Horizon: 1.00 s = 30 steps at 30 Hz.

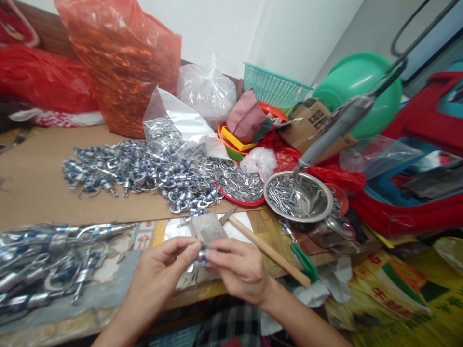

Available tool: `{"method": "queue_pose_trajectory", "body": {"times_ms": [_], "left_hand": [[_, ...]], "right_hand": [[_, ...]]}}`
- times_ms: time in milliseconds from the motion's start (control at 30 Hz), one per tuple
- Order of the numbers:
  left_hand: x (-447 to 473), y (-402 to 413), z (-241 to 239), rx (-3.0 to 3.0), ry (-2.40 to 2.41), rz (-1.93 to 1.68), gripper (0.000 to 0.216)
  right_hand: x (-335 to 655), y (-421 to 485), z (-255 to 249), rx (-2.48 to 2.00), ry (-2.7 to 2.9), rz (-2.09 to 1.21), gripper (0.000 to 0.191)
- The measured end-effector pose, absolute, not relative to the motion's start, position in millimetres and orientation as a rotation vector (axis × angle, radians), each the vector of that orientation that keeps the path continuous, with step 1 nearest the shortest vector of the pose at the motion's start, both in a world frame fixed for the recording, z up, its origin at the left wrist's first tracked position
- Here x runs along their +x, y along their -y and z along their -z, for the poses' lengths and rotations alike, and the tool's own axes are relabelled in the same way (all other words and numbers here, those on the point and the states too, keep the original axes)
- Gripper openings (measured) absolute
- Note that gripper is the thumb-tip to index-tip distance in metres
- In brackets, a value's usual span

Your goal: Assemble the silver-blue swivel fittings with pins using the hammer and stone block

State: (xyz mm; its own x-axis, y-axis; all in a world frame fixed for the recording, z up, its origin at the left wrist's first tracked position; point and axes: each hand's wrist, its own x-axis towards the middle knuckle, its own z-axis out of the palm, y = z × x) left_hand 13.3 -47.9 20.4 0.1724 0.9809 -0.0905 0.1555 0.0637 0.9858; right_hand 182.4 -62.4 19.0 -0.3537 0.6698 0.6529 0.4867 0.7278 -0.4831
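Just above the front edge of the workbench, a small blue-and-silver metal fitting (203, 256) sits between my fingertips. My left hand (164, 262) pinches it from the left, thumb against forefinger. From the other side my right hand (240, 267) closes its fingers on the same piece. Right behind the hands lies a grey metal block (209, 227). A tool with a long wooden handle (269, 250) rests beside it, its pointed metal end near the block. Part of the fitting is hidden by my fingers.
Blue-and-silver fittings form a pile (144, 168) on cardboard and another heap (36, 265) at left. Small metal parts fill a red tray (240, 185) and a steel bowl (318, 205). A grey rod-like tool (336, 120) slants over the bowl. Plastic bags (119, 62) stand behind.
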Motion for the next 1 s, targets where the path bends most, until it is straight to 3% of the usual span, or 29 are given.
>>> {"method": "queue_pose_trajectory", "body": {"times_ms": [133, 200, 267, 333, 500, 800, 1000], "left_hand": [[17.2, 50.2, -9.7, 1.098, -1.08, -0.951, 0.054], [17.7, 49.3, -7.6, 1.049, -1.033, -0.934, 0.058], [17.4, 46.8, -7.9, 1.02, -1.007, -0.923, 0.056], [17.0, 43.4, -9.5, 1.016, -0.985, -0.904, 0.056], [18.0, 35.4, -12.4, 1.098, -0.936, -0.84, 0.055], [12.0, 19.0, -4.3, 1.017, -0.933, -0.793, 0.067], [9.4, 15.7, 7.9, 0.91, -0.861, -0.846, 0.072]], "right_hand": [[177.5, 63.4, -21.4, -1.027, 1.897, -0.521, 0.014], [185.4, 52.1, -25.3, -1.143, 1.972, -0.577, 0.012], [202.0, 28.5, -28.3, -1.407, 2.061, -0.431, 0.015], [223.8, -3.9, -28.3, -1.849, 2.034, -0.057, 0.022], [259.9, -73.6, -14.8, -2.168, 2.006, 0.045, 0.025], [266.5, -78.5, -13.4, -2.107, 1.984, -0.016, 0.025], [222.7, -9.6, -17.3, -1.624, 2.01, -0.355, 0.018]]}}
